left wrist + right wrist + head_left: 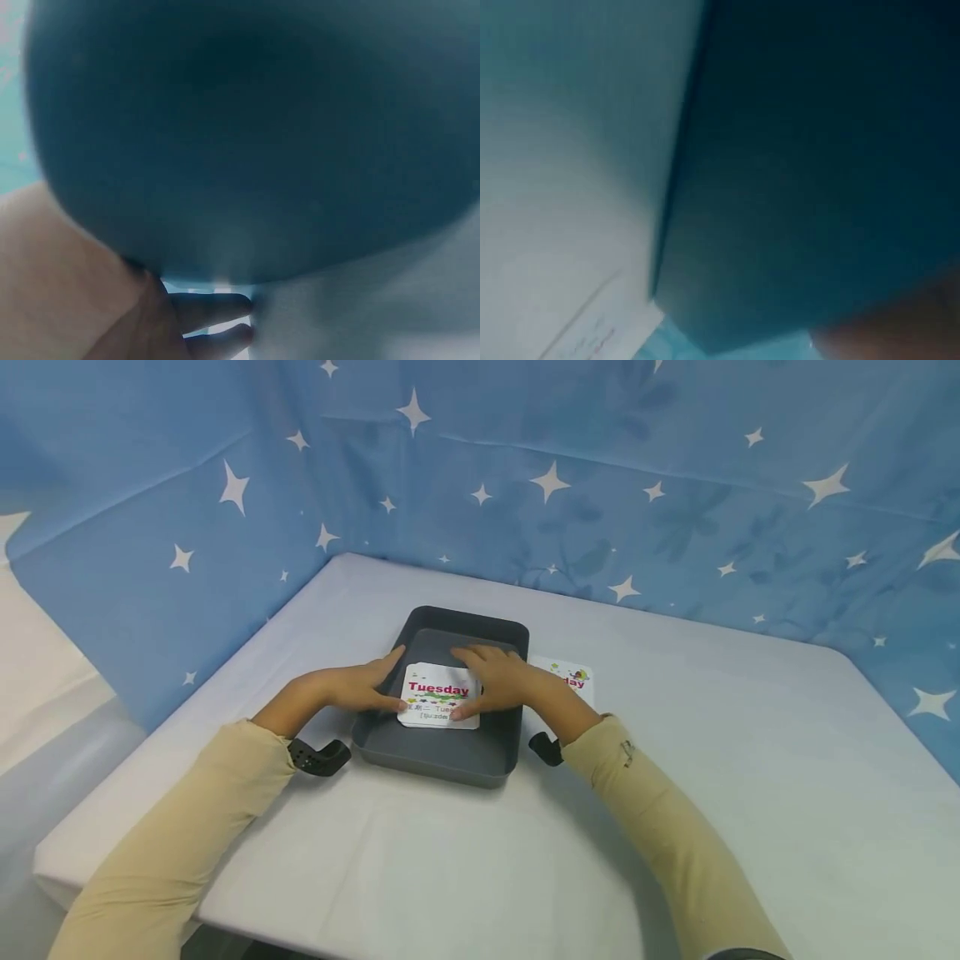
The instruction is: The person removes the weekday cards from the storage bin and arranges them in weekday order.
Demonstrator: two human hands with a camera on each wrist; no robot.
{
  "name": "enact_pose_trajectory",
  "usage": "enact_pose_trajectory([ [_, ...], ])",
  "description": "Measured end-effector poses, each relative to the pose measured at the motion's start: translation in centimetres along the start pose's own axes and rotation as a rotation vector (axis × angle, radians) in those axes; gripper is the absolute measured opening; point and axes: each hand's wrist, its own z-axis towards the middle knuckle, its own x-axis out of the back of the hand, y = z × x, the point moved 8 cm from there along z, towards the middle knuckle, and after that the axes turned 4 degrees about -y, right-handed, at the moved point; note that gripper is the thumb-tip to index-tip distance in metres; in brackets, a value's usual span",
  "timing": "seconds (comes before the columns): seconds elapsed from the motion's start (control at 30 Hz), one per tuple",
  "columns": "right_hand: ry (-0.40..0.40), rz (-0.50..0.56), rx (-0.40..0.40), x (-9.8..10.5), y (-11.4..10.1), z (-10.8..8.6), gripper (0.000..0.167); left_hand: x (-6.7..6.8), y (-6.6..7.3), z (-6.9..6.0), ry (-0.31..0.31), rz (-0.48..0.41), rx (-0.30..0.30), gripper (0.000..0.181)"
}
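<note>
A white card printed "Tuesday" (438,681) lies inside the dark grey tray (427,767). At its left side is the left hand (356,685), thumb touching the lower left corner and fingers spread over the tray's left rim. The right hand (502,681) reaches over the card's right part, thumb at the lower right corner, fingers extended above. In the left wrist view the tray wall (247,165) covers most of the left hand (176,326). The right wrist view shows the tray wall (780,195) and a blurred bit of the right hand (907,322).
Another white card (572,674) lies on the white-covered table (712,760), just right of the tray and partly behind the right arm; it also shows in the right wrist view (592,337). A blue curtain with white stars (480,460) hangs behind the table.
</note>
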Motion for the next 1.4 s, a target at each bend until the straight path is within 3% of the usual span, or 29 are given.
enact_pose_trajectory([
  [0.13, -0.055, -0.023, 0.007, -1.1, -0.8, 0.3, 0.110, -0.1, 0.3, 0.1, -0.006, 0.005, 0.013, 0.096],
  [0.3, -0.078, -0.025, 0.021, -1.3, -1.1, 0.5, 0.106, 0.0, 0.6, -0.1, -0.007, 0.011, 0.027, 0.096],
  [0.67, 0.000, -0.183, 0.041, -0.6, -1.6, 0.3, 0.089, 0.0, 0.7, -0.1, -0.007, 0.004, 0.019, 0.096],
  [0.87, -0.051, -0.110, 0.064, -1.3, -1.9, 0.1, 0.100, 0.0, 0.6, -0.1, -0.003, 0.022, 0.027, 0.096],
  [1.07, -0.115, -0.138, 0.054, -1.9, -2.2, -0.1, 0.109, 0.0, 0.7, -0.1, -0.003, 0.030, 0.023, 0.095],
  [1.4, -0.019, -0.178, 0.080, -1.1, -2.0, -0.1, 0.092, 0.0, 0.4, -0.1, -0.003, 0.023, 0.025, 0.095],
])
